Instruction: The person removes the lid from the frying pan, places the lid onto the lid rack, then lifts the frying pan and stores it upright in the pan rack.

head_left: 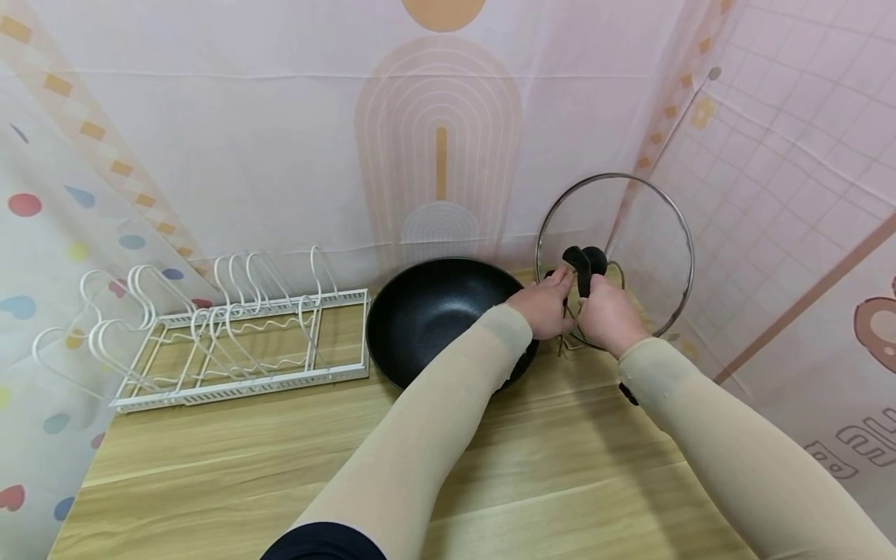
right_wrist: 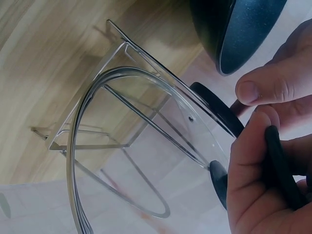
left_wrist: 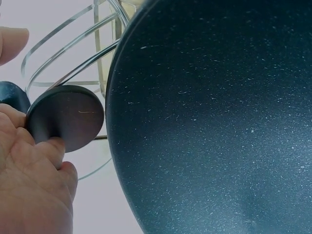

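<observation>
A clear glass lid with a steel rim (head_left: 689, 241) stands on edge at the right, in a small wire rack (right_wrist: 63, 124). My right hand (head_left: 612, 315) grips a black handle (right_wrist: 282, 168) in front of the lid; a black round piece (right_wrist: 219, 180) shows just past its fingers. My left hand (head_left: 542, 303) is close beside the right one, its fingers curled at the stem of a black round knob (left_wrist: 68, 117). Just left of the hands sits a black wok (head_left: 434, 311), partly hidden by the left forearm; its rim is near the knob in the left wrist view.
A white wire dish rack (head_left: 241, 393) with several curved dividers stands on the wooden table (head_left: 266, 474) at the left. Patterned curtains (head_left: 294, 155) hang close behind the table and on both sides.
</observation>
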A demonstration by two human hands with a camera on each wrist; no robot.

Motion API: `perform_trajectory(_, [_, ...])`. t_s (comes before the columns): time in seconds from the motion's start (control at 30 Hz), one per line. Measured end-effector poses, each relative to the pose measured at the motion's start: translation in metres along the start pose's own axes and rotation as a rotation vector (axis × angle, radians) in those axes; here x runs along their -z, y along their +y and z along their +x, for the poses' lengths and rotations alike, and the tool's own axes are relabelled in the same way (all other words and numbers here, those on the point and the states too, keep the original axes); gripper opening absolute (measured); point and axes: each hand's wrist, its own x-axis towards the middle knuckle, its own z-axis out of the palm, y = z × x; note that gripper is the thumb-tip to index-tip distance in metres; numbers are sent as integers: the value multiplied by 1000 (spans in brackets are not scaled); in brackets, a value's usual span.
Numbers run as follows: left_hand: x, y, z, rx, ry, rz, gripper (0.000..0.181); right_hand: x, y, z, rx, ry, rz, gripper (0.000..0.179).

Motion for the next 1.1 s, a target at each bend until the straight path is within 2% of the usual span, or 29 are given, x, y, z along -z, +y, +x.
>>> perform_trajectory(0.2, [-2, -4, 4, -11, -1, -23, 89, 0, -2, 3, -24, -22, -3, 37])
perform_trajectory(0.33, [-4, -9, 7, -20, -18, -62, 88, -1, -2, 4, -28, -17, 6, 36])
perform_trajectory(0.57, [-2, -15, -2, -12, 11, -136, 89, -6, -2, 5, -15, 15, 3, 35])
perform_trajectory(0.73, [-1, -15, -4, -23, 15, -142, 90, -7, -3, 6, -2, 21, -22, 40])
perform_trajectory(1.1, [-4, -14, -2, -9, -14, -108, 93, -10, -6, 7, -36, -18, -11, 43])
